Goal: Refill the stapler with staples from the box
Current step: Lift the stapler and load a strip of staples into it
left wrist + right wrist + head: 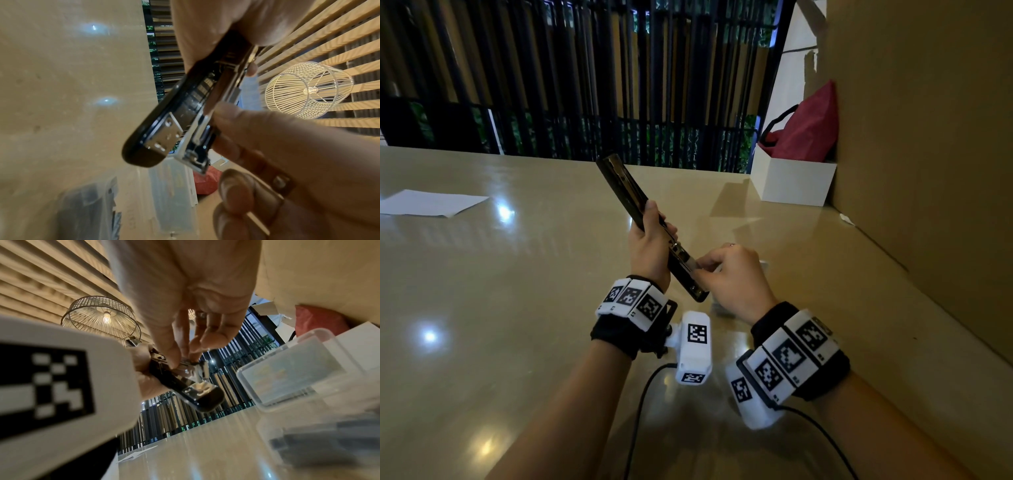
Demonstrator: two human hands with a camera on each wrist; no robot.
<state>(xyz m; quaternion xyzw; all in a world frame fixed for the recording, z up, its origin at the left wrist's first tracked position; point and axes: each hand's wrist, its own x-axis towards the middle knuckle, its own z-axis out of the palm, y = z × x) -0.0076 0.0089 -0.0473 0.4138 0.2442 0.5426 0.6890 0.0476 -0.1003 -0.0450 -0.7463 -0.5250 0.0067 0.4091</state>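
Glossy beige tabletop (482,308) fills my view, lamp glare on it, with dark vertical bars beyond. Nearest me, my right hand (736,277) is curled, thumb and fingertips (174,360) pinching at the metal staple channel near the front end of the stapler (654,236); whether a strip of staples sits between them I cannot tell. Just under that wrist lies a clear plastic staple box (292,369) on the table, mostly hidden from the head camera. My left hand (647,243) is wrapped around the stapler's middle, holding it clear of the surface and tilted, its black lid swung open and pointing away toward the bars. I judge the stapler stiff and fairly light, with slick chrome, so the plastic body is the place to hold; a staple strip would be brittle and best taken by its sides. Farther off lie a sheet of paper (431,202) at left, a white box (791,181) with a red bag (808,126) at right.
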